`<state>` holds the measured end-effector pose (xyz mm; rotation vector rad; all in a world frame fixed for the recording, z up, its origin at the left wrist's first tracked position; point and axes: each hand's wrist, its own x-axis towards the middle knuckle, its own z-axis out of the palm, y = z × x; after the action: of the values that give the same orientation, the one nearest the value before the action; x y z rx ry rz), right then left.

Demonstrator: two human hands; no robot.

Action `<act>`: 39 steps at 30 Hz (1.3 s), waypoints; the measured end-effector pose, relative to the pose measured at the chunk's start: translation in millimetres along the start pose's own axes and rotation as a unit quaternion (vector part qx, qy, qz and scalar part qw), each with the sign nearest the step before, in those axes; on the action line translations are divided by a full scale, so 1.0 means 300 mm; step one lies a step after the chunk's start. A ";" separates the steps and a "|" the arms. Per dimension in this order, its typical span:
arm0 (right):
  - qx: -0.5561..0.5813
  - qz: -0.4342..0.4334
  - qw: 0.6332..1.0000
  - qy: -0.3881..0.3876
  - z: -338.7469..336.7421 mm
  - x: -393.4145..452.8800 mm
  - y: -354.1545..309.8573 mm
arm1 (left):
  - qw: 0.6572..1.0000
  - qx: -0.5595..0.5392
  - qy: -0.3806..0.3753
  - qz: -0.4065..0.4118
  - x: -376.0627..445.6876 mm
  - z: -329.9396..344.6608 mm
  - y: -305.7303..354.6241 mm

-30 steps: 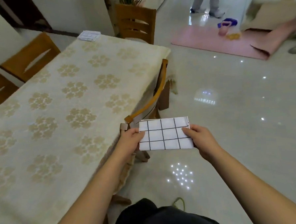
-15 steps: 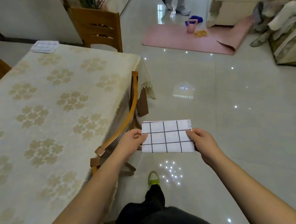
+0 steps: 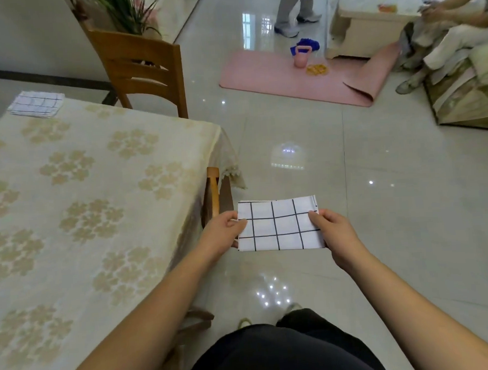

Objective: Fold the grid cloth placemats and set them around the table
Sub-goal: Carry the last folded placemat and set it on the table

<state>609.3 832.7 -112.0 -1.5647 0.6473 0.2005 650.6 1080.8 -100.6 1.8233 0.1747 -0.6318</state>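
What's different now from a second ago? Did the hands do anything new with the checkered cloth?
The person has walked along the table toward its far end: the end chair, the pink mat and the folded placemat on the far corner all look nearer. Nothing was picked up or let go. The left hand and right hand still pinch the ends of the folded grid placemat over the floor.

Folded white grid-cloth placemat (image 3: 279,225) held over the floor between left hand (image 3: 224,232) and right hand (image 3: 334,234), one at each short edge. Cloth-covered counter (image 3: 97,206) lies left of the left hand. Second folded grid placemat (image 3: 36,103) sits on the counter's far corner, well beyond both hands. Wooden slat-back chair (image 3: 143,68) stands behind the counter's far end.
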 end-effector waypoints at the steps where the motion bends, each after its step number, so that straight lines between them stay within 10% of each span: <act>1: 0.002 -0.001 1.000 0.000 -0.007 0.036 -0.016 | 1.000 0.001 0.003 -0.002 0.034 0.007 0.019; 21: 0.005 0.020 0.997 -0.068 -0.244 0.912 -0.423 | 0.995 -0.015 0.082 -0.048 0.789 0.193 0.512; 39: -0.086 0.007 0.986 -0.143 0.208 1.649 -0.920 | 0.982 -0.072 0.157 -0.074 1.453 -0.273 0.743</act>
<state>1172.3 746.6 -129.1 -1.6561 0.4227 0.4939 1139.4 996.3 -114.6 1.7708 0.5580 -0.4183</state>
